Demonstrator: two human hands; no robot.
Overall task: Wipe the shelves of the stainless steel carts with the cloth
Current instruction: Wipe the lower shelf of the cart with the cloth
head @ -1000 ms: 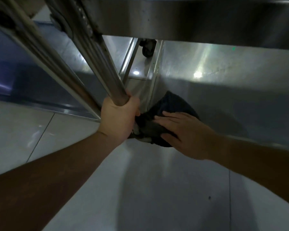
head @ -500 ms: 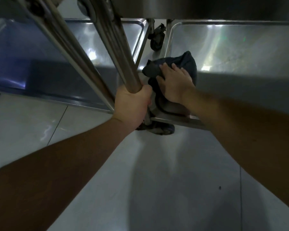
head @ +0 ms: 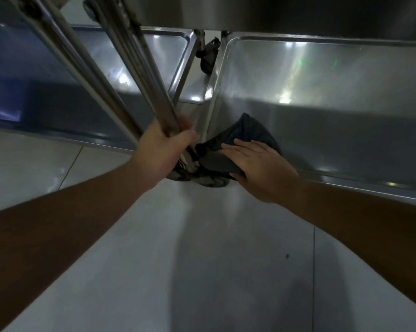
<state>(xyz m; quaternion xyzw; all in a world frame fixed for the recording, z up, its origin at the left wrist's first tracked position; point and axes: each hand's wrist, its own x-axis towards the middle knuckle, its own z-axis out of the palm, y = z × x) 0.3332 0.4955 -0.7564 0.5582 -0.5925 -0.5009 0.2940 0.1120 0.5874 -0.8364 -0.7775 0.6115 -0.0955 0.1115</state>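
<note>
Cloth: The dark cloth (head: 247, 137) lay at the bottom shelf's (head: 346, 121) near left corner.
Hands: The right hand (head: 262, 168) pressed it flat-fingered; the left hand (head: 163, 152) gripped the cart post (head: 154, 92).
Technique: Firm overlapping strokes into that corner seemed best.

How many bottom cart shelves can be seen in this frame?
2. One bottom shelf lies on the right, with the right hand pressing the dark cloth into its near-left corner. The other shelf lies to the left, behind the upright post. More may be out of frame.
</note>
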